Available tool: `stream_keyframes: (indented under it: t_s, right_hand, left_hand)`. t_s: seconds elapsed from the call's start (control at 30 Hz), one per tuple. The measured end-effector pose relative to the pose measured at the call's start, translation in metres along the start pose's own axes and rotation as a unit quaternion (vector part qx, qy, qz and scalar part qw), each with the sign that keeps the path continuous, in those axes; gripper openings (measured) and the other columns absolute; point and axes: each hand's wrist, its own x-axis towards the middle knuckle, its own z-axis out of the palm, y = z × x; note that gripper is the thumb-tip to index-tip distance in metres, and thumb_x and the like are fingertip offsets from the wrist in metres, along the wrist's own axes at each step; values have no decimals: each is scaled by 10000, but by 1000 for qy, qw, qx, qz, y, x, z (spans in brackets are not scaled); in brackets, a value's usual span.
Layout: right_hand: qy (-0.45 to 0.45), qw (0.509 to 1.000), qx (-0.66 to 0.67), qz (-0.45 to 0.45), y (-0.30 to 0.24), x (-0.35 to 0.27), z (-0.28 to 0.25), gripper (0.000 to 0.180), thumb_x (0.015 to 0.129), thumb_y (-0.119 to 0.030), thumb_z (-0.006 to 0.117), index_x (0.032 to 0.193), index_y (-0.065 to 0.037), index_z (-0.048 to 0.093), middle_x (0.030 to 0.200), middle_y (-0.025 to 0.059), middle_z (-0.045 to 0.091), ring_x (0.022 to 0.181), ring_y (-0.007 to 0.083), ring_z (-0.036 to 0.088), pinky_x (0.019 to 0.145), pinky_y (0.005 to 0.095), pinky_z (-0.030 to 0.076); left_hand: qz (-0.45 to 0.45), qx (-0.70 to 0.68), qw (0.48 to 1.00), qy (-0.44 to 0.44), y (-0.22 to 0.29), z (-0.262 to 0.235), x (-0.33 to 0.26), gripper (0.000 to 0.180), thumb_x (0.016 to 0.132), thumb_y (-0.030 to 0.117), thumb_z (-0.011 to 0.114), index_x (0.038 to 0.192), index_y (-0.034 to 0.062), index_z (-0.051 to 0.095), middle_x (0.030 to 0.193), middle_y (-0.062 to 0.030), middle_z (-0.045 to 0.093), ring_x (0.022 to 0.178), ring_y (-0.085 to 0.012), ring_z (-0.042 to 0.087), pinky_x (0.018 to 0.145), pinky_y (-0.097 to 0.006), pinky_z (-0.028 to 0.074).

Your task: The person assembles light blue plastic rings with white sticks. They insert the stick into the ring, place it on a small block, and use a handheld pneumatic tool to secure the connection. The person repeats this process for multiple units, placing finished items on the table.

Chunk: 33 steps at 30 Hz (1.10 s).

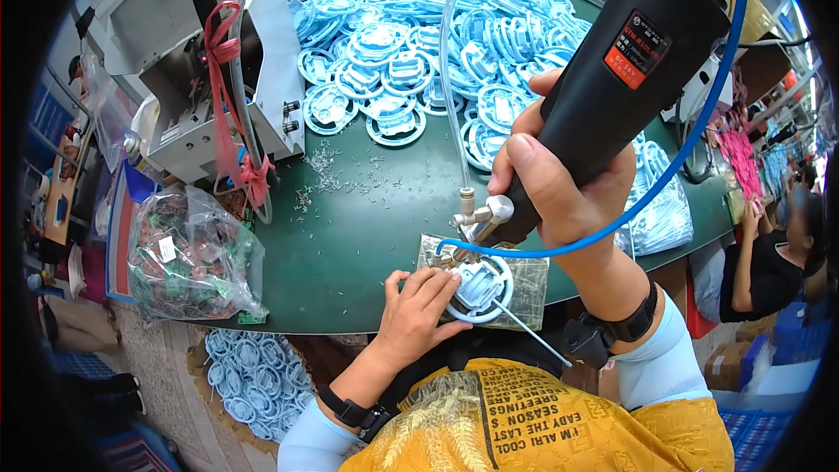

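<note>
My right hand [568,188] is wrapped round a black electric screwdriver [584,92], which slants down to the left. Its metal nose [479,223] is over the upper edge of a round light blue plastic part [479,288]; whether the tip touches is hidden. That part has a ring, a raised middle and a thin stick-like rod [533,332] pointing toward me. My left hand [418,310] grips the part's left rim with bent fingers, the thumb at its lower edge. Beneath the part lies a tape-wrapped pad [528,284] at the table's near edge.
A large heap of similar blue parts [384,39] covers the far green table [341,253]. Small screws [325,173] lie scattered near a grey metal machine [218,135]. A bag of circuit boards [192,253] sits left. A blue hose [699,131] loops past my right hand. Another person [769,253] sits right.
</note>
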Motion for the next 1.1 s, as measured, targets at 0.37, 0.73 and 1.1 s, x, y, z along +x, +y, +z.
stream_keyframes:
  t_s: [0.37,0.73,1.1]
  right_hand:
    - [-41,999,-9,-20,6,-7,2,364,808,68,559,1142,-1,432,744,101,558,577,174,595,556,305,523]
    - [13,999,33,23,-4,12,1,477,829,-11,648,1262,34,453,782,47,585,646,133,618,610,273,513]
    - [62,987,-143,-47,-7,34,-79,395,847,-84,693,1182,22,513,777,50,595,620,132,614,600,257,495]
  left_hand:
    - [-10,-1,1000,6,-4,9,-11,601,650,354,831,1128,41,645,1209,-58,601,1121,-235,540,940,-474,336]
    - [19,19,1000,8,0,-3,0,552,624,359,844,1047,56,657,1197,-52,617,1120,-229,550,938,-476,333]
    - [-68,-82,966,-235,16,-25,63,757,659,155,845,1331,108,499,1204,-130,497,1037,-361,595,843,-433,519]
